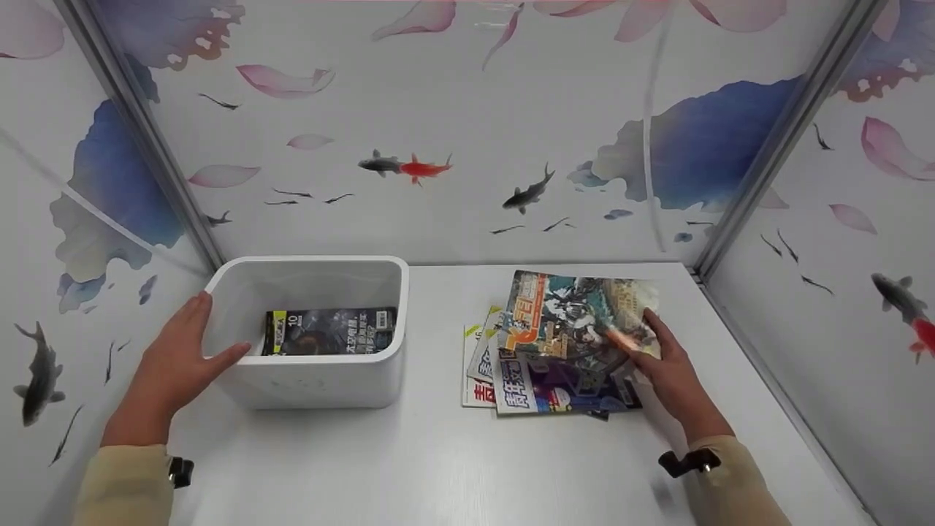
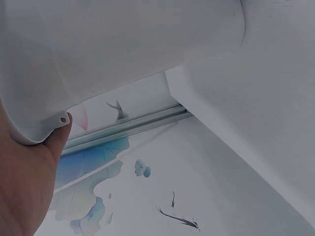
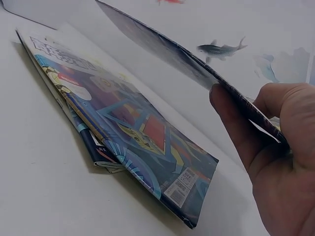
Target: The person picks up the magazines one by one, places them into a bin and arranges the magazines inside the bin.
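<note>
At the left stands a white plastic bin (image 1: 321,383), with a dark-covered magazine (image 1: 329,332) lying inside. My left hand (image 1: 172,358) grips the bin's left rim, thumb over the front corner. From below, the left wrist view shows that hand (image 2: 29,172) at the bin's lip (image 2: 54,120). My right hand (image 1: 668,365) pinches the right edge of a colourful magazine (image 1: 570,314), thumb on one face and fingers on the other. In the right wrist view this magazine (image 3: 167,51) is raised at a tilt above a small pile of magazines (image 3: 133,123).
The loosely fanned pile of magazines (image 1: 526,398) lies on the white table (image 1: 438,467), right of the bin. Wall panels (image 1: 453,219) printed with fish and petals enclose the back and sides. Metal corner posts (image 1: 789,139) stand at the back corners.
</note>
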Motion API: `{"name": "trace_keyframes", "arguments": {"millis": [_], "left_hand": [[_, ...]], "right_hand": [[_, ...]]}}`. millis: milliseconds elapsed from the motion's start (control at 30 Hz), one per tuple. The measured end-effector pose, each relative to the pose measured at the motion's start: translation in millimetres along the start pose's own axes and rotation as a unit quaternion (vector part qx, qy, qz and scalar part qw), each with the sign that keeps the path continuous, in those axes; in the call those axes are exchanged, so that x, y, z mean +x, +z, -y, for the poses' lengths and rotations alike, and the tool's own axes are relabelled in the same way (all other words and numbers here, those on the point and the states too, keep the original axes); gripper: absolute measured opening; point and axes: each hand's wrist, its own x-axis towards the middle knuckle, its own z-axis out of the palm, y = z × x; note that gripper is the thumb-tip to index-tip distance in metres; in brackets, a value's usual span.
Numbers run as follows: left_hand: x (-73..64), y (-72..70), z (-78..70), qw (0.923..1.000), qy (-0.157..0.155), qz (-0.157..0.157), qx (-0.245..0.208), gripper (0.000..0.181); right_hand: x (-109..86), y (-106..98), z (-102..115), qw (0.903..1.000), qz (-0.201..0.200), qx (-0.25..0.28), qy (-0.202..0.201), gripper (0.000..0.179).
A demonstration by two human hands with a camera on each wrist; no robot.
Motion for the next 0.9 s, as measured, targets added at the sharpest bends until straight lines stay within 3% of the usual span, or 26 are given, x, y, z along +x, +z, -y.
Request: {"name": "trace_keyframes", "arguments": {"millis": [600,900], "left_hand": [[-0.4,-0.7,-0.5,1.0,0.0,-0.003,-0.003,0.114],[0.0,-0.6,0.2,1.0,-0.003,0.005,-0.006,0.114]], "right_hand": [[2.4,11.6,23.7,0.9999,-0.004,0.009,-0.013,0.091],[6.6,19.2,32.1,0.9963,-0.004,0.086,0.003,0.089]]}}
